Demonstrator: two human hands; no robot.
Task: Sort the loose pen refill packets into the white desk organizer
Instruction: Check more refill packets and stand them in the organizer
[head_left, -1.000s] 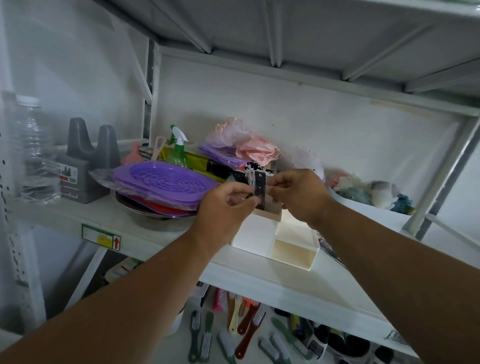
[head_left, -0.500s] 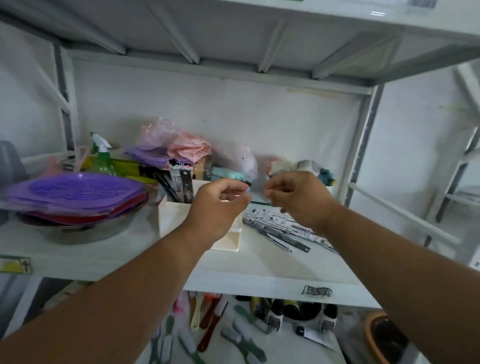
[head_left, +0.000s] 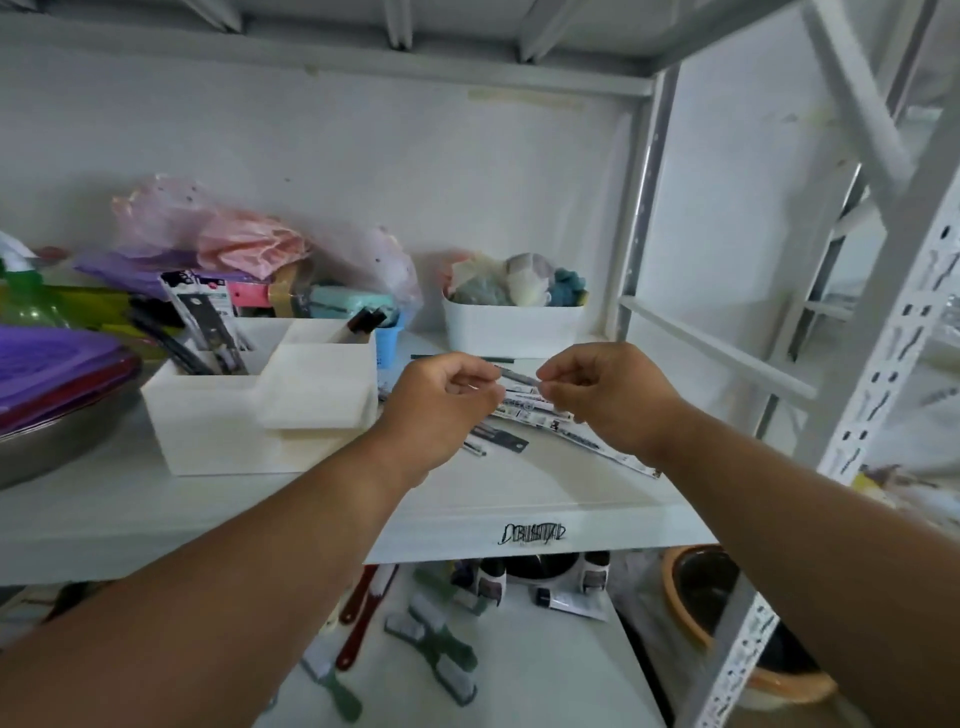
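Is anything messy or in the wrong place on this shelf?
Yes. Several long black-and-white refill packets lie loose and criss-crossed on the white shelf, right of the white plastic desk organizer. Inside the organizer, the tall packets lean crookedly instead of standing straight.

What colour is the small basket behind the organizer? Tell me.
Light blue: the small basket shows only in the head view.

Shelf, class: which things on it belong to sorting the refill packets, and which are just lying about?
Belong to the job:
white desk organizer
packets standing in it
loose refill packets
left hand
right hand

Just lying about:
purple trays
white tub
pink bag
small blue basket
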